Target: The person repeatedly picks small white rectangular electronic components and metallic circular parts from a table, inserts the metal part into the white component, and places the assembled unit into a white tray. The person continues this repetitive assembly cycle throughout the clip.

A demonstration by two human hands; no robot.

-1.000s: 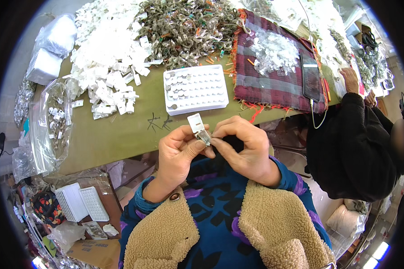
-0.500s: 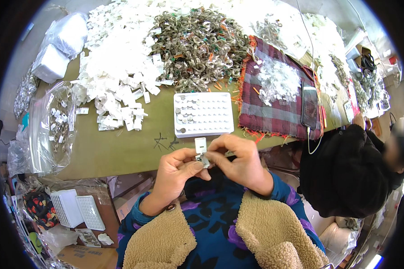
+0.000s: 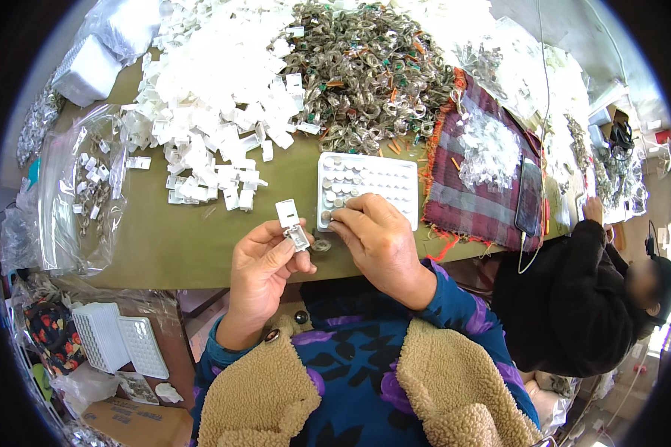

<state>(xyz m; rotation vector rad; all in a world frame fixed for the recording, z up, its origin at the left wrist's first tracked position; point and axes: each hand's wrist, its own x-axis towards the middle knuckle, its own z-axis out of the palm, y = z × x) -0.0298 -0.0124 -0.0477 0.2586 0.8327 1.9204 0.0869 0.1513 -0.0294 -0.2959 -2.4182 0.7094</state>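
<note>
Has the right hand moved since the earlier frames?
Yes: the right hand has moved forward, from short of the white tray to over its near edge.

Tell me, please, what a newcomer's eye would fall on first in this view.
Most likely the sprawling heap of small white plastic pieces at the upper left, and the mound of glossy grey-brown loops beside it, top centre. Below them, the left hand holds an open white plastic case, and the right hand is over the near-left part of a white rectangular tray.
</note>
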